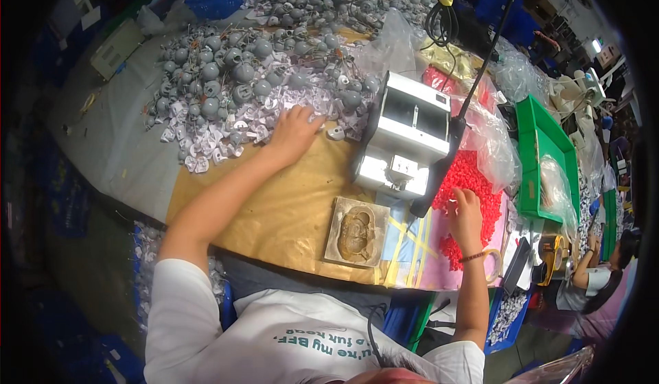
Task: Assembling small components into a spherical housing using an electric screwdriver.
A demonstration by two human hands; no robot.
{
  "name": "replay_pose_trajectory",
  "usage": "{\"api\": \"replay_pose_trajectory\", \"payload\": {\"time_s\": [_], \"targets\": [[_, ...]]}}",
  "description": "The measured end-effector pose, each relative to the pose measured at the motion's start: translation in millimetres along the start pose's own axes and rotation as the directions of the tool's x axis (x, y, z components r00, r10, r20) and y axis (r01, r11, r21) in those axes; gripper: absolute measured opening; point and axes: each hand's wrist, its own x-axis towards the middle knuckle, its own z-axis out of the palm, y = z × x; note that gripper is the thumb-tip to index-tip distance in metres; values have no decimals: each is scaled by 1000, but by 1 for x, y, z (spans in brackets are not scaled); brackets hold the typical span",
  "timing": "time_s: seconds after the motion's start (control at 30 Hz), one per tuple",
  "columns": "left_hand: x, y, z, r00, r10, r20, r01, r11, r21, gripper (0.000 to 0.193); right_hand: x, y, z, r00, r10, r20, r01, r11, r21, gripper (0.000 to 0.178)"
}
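My left hand (294,137) reaches to the near edge of a pile of small white plastic parts (302,101). Its fingers lie slightly apart against the pile, and I see nothing held in them. Grey round plastic pieces (244,74) with thin wires are heaped behind the white parts. Over a spread of small red plastic pieces (477,171) is my right hand (467,216). The fingers are bent together, with a small pale bit at the tips, too small to name. Between my hands, nearer to me, lies a square metal block (354,231) with a hollowed mould shape.
A white and black machine (405,137) stands mid-table, with a dark post (473,75) beside it. On the right are a green tray (549,157), plastic bags and a tape roll (493,266). A blue basket (214,1) sits far left. Another person (597,274) works at the right.
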Motion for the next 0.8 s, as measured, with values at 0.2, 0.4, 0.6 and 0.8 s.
{"api": "replay_pose_trajectory", "payload": {"time_s": [0.2, 0.4, 0.6, 0.8], "targets": [[3, 0, -10, 1000, 19, -20, -20, 999, -28, 21, 2, 10, 23, 995, 12, 95, -7, 998, -58, 15], [-39, 39, -56, 939, -284, 193, 343, 791, -507, 21, 0, 8, 24, 1000, 26, -10, -24, 986, 164, 11], [-118, 80, -67, 890, -240, 388, 419, 765, -489, 26, 1, -7, 9, 936, 319, 149, -318, 584, 747, 16], [-120, 94, -76, 876, -255, 408, 430, 796, -425, 24, -2, -46, -14, 890, 325, 319, -400, 221, 890, 18]]}}
